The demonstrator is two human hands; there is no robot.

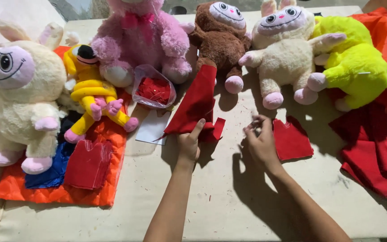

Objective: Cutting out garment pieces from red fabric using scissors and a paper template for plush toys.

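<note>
Two bare hands of yours show in the head view, both low over the pale table [211, 210]. Take the brown plush toy [220, 38] at the far edge as your landmark.

Your left hand [189, 145] lies just in front of that brown toy, its fingers closed on the lower edge of a folded red felt piece [195, 105], thumb pressed up against the cloth. The felt rises from your grip towards the brown toy's feet and ends close below them.

Your right hand [260, 143] sits in front and slightly right of the brown toy, fingertips pinched together on something small; it is too tiny and shadowed to name, perhaps a pin or needle. Touching that hand's right side lies a flat red cut piece [294, 141] on the table.

Left of the brown toy sits a pink plush toy [142, 38], with a clear bag of red scraps [154, 89] at its feet. Further left are a yellow plush toy [90, 89] and a large cream plush toy [23, 98], resting by an orange quilted cloth [59, 190].

Right of the brown toy sit a second cream plush [283, 54] and a neon yellow plush [359, 62], with a red fabric pile [377, 148] beyond.
</note>
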